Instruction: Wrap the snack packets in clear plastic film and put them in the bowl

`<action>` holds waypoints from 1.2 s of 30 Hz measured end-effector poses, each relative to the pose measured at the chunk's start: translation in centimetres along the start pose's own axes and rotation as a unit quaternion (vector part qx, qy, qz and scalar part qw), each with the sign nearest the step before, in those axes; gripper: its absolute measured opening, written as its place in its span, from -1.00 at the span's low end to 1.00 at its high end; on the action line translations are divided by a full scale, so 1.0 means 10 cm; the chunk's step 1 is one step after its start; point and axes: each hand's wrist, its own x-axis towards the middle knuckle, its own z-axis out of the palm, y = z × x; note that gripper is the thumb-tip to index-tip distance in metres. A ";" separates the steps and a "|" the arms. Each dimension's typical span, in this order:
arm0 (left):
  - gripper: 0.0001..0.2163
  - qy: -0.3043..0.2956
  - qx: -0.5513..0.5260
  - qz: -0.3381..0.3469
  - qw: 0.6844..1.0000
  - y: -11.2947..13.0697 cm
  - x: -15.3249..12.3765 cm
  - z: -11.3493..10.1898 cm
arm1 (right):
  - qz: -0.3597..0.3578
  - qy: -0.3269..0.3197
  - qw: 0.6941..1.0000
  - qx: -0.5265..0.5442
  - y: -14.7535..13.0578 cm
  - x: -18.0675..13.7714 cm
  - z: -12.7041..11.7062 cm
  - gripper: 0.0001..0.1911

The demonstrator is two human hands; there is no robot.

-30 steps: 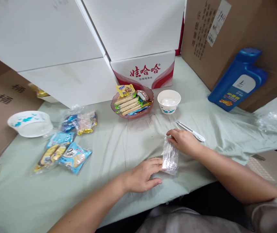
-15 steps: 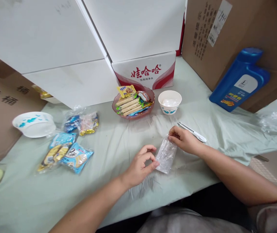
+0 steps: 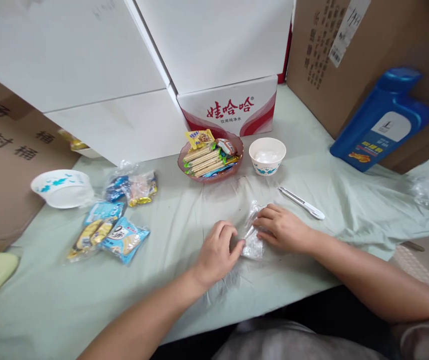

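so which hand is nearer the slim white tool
Right. The right hand is close to the slim white tool, on its near side, not touching; the left hand is farther left, beyond the clear plastic.

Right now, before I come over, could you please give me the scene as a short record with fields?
Left hand: the left hand is at the near left edge of the crumpled clear plastic; grip unclear
Right hand: the right hand has its fingers on the plastic
Pink bowl: the pink bowl holds wrapped snacks
White cup: the white cup stands right of the bowl
Slim tool: the slim tool lies beyond the right hand
Far left: snack packets near a white bowl
Far right: blue bottle
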 end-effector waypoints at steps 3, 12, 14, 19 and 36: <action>-0.88 -0.019 0.006 0.163 0.986 -0.03 0.00 -0.04 | 0.012 -0.032 0.999 -0.021 0.03 0.01 0.07 -0.74; -0.85 -0.086 0.050 0.231 0.968 -0.08 0.03 -0.04 | 0.006 -0.010 0.999 -0.033 0.04 -0.01 0.07 -0.57; -0.85 -0.054 0.059 0.255 0.964 -0.04 0.01 -0.05 | -0.017 -0.047 0.998 -0.024 0.00 -0.03 0.09 -0.37; -0.87 -0.009 0.000 0.279 0.960 0.02 -0.01 -0.08 | -0.061 -0.128 0.990 -0.015 -0.05 -0.06 0.18 -0.04; -0.65 -0.014 -0.085 0.087 0.992 -0.21 0.00 0.13 | 0.090 -0.005 0.977 0.192 -0.16 -0.05 0.08 -0.70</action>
